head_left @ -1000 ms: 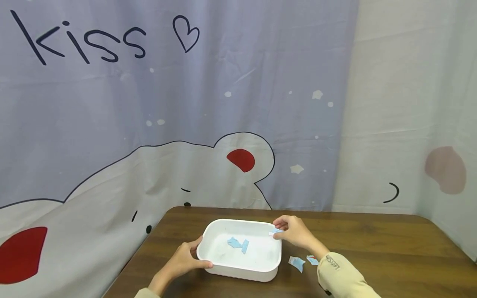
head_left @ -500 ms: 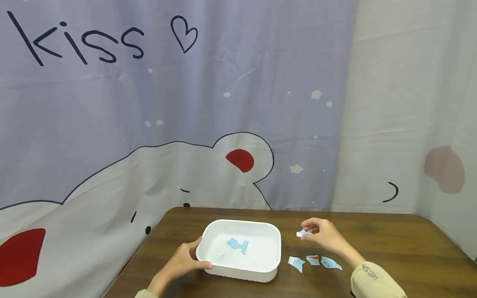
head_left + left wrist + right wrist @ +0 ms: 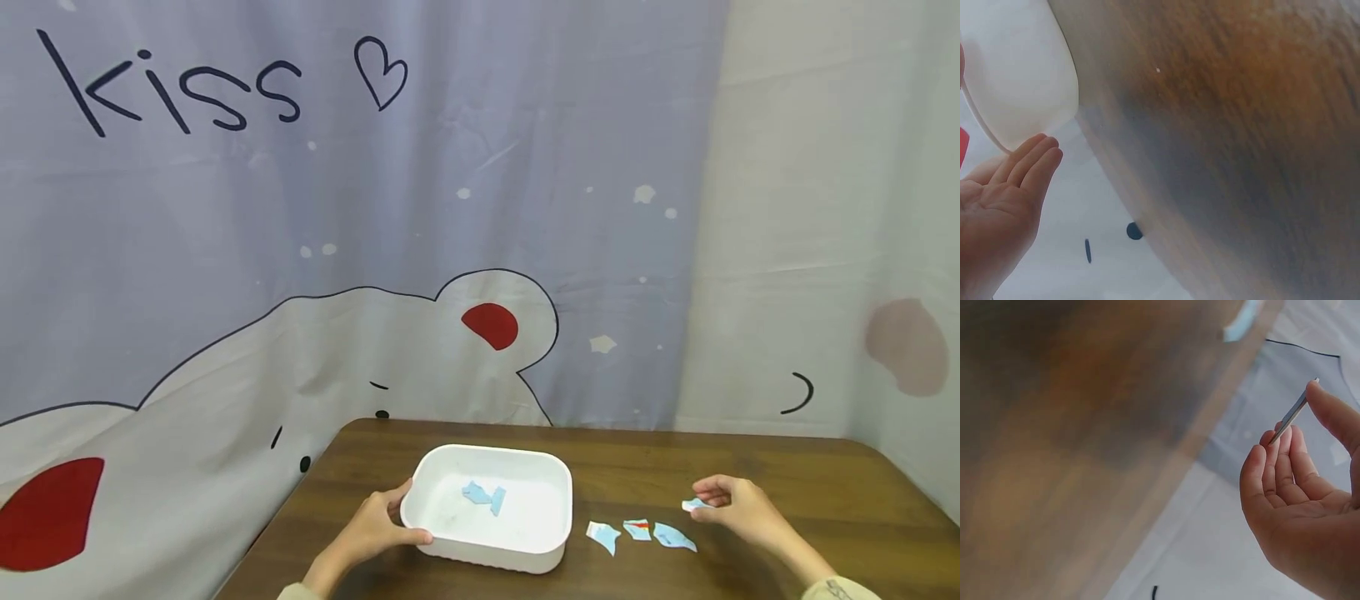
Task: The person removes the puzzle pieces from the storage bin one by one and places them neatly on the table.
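Observation:
My left hand [image 3: 373,523] holds the left end of a white plastic basin [image 3: 517,552], thumb at the front rim and fingers along the side wall. In the left wrist view its fingers lie against the outside of that basin [image 3: 1029,75]. Over the table to the right, my right hand [image 3: 738,507] pinches a light-blue flat piece [image 3: 694,505] between thumb and fingers. Seen edge-on in the right wrist view, this flat piece [image 3: 1293,416] is thin. Two irregular light-blue pieces [image 3: 476,492] lie inside the basin, side by side.
Between basin and right hand, a row of flat pieces lies on the brown wooden table [image 3: 615,454]: a blue-and-white one [image 3: 603,536], one with a red-yellow stripe [image 3: 637,529] and a longer blue one [image 3: 674,537]. A printed curtain [image 3: 600,250] hangs behind.
My right hand has carried the light-blue piece from over the basin's right rim rightward, past the row on the table. The left hand stays on the basin, which has not visibly moved.

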The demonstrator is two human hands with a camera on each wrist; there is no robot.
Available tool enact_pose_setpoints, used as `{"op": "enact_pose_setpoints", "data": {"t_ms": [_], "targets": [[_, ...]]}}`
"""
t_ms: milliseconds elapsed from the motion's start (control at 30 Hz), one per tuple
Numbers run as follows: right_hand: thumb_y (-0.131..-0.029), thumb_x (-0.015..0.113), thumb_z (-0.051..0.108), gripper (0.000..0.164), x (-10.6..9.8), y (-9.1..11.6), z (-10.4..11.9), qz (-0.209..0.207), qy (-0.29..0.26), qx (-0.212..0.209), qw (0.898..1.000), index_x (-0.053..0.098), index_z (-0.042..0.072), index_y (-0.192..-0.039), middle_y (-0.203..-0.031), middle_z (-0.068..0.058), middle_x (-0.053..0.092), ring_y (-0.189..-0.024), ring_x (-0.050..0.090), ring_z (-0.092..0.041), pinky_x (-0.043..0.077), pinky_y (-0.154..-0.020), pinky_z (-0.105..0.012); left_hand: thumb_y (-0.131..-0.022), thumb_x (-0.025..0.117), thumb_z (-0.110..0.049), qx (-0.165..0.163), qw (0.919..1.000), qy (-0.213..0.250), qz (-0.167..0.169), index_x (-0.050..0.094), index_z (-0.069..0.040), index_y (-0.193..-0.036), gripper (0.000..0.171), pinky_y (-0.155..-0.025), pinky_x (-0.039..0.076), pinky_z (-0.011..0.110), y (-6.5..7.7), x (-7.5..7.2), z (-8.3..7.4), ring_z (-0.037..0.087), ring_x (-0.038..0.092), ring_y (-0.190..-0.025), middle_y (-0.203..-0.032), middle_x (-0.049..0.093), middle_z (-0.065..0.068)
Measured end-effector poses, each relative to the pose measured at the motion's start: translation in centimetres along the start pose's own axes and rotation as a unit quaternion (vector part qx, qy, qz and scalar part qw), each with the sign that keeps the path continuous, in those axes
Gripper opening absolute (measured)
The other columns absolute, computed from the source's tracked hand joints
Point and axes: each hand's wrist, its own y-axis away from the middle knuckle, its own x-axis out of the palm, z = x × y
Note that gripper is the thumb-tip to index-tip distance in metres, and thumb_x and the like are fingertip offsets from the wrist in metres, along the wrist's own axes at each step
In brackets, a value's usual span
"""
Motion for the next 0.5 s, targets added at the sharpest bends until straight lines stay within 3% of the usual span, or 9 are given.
{"op": "enact_pose_setpoints", "data": {"t_ms": [267, 367, 500], "targets": [[-0.082, 0.075, 0.016, 0.041, -0.2, 1.6, -2.2, 0.061, 0.003, 0.025, 0.998, 0.062, -0.014, -0.108, -0.1, -0.015, 0.07, -0.08, 0.062, -0.005, 0.051, -0.069, -0.018, -0.068, 0.089, -0.028, -0.009, 0.9998, -0.016, -0.005, 0.037, 0.021, -0.137, 0.099, -0.095, 0.053, 0.041, -0.1, 0.0, -0.2, 0.039, 0.061, -0.118, -0.136, 0.048, 0.038], [-0.083, 0.075, 0.015, 0.041, -0.1, 1.8, -2.7, 0.083, -0.01, 0.02, 0.996, 0.061, -0.015, -0.107, -0.099, -0.014, 0.069, -0.079, 0.061, -0.002, 0.051, -0.068, -0.017, -0.068, 0.089, -0.027, -0.013, 0.9998, -0.013, -0.004, 0.037, 0.021, -0.137, 0.099, -0.094, 0.053, 0.042, 0.0, -0.1, -0.1, 0.04, 0.061, -0.118, -0.136, 0.048, 0.038], [-0.081, 0.076, 0.014, 0.038, 0.1, 2.0, -3.1, 0.081, -0.01, 0.017, 0.996, 0.063, -0.014, -0.103, -0.095, -0.011, 0.069, -0.076, 0.057, 0.004, 0.05, -0.067, -0.018, -0.068, 0.089, -0.027, -0.012, 0.9999, -0.011, -0.003, 0.037, 0.021, -0.137, 0.099, -0.094, 0.053, 0.042, -0.1, -0.1, -0.1, 0.04, 0.061, -0.118, -0.136, 0.047, 0.038]]}}
